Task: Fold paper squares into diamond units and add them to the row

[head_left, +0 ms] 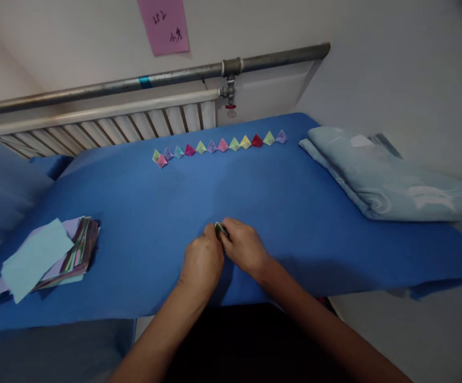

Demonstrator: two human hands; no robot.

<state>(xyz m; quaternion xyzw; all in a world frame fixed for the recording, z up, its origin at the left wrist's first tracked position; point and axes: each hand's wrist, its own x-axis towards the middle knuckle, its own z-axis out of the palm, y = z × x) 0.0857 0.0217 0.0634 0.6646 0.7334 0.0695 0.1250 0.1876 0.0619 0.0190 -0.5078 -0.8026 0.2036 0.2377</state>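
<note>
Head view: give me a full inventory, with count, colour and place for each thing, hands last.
held paper piece: one, pale green where visible, between both hands
folded paper pieces: thirteen, mixed colours, row along cloth's far side
paper stack: one, sheets uncountable, light blue and lilac on top, left
blue cloth: one, blue, under the papers
folded bedding: one, grey-blue, right
radiator: one, whitish, behind cloth
metal pipe: one, grey, above radiator
valve: one, red handle, below pipe
note: one, pink, wall
left hand: one, bare, centre
right hand: one, bare, centre
</note>
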